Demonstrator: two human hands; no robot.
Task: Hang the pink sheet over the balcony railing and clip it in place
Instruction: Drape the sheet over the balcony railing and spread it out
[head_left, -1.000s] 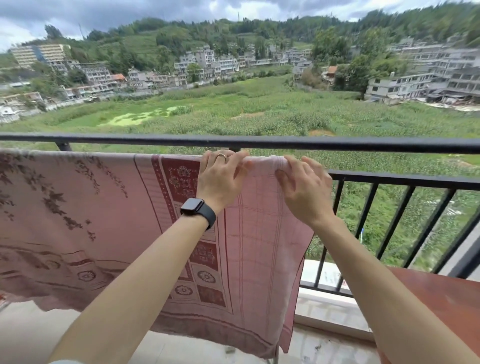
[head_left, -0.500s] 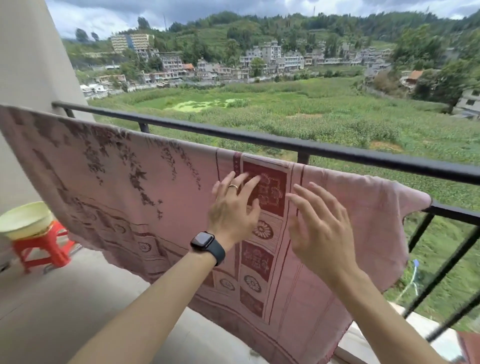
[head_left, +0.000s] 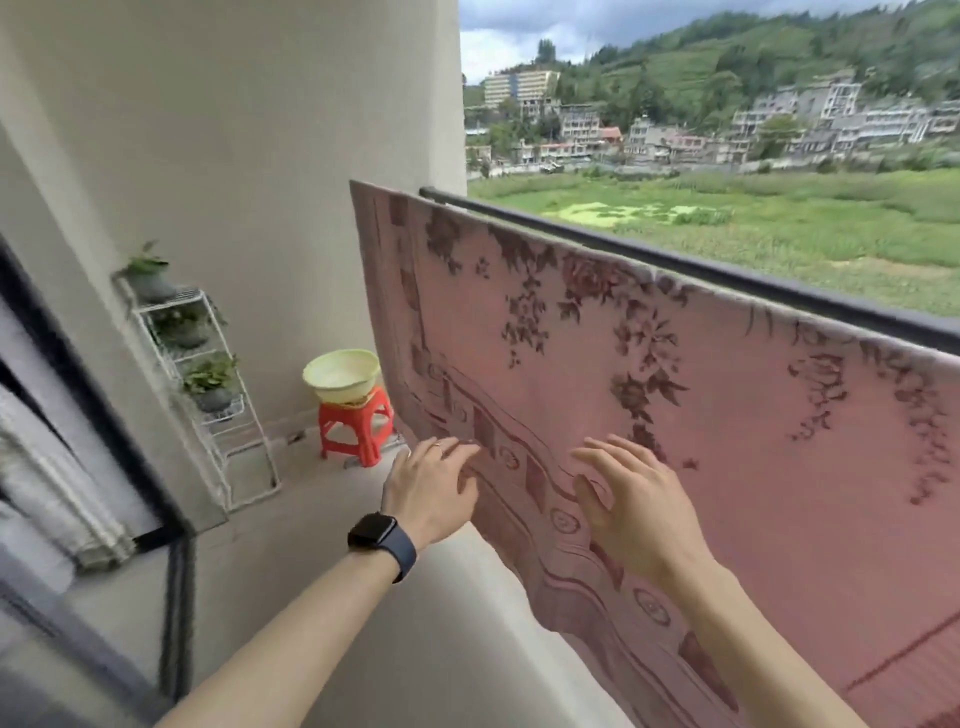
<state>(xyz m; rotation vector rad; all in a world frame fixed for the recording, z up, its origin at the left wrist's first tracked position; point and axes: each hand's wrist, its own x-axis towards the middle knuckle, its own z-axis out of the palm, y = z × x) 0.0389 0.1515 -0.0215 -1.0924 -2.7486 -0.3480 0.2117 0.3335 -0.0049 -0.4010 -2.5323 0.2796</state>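
The pink sheet (head_left: 701, 405), patterned with dark red flowers and a border band, hangs draped over the black balcony railing (head_left: 649, 249) and falls toward the floor. My left hand (head_left: 431, 483), with a dark watch on its wrist and a ring, reaches with straight fingers to the sheet's lower left border and touches it. My right hand (head_left: 631, 504) hovers open with spread fingers in front of the sheet's border band; contact with the cloth cannot be told. No clip is in view.
A pale green basin (head_left: 342, 374) sits on a red plastic stool (head_left: 358, 426) by the wall at the railing's left end. A white wire rack (head_left: 218, 374) with potted plants stands against the wall. A dark door frame (head_left: 93, 415) is at the left.
The view has swung left along the railing. Both hands let go of the sheet's top edge and moved down and left across the hanging cloth, fingers now open.
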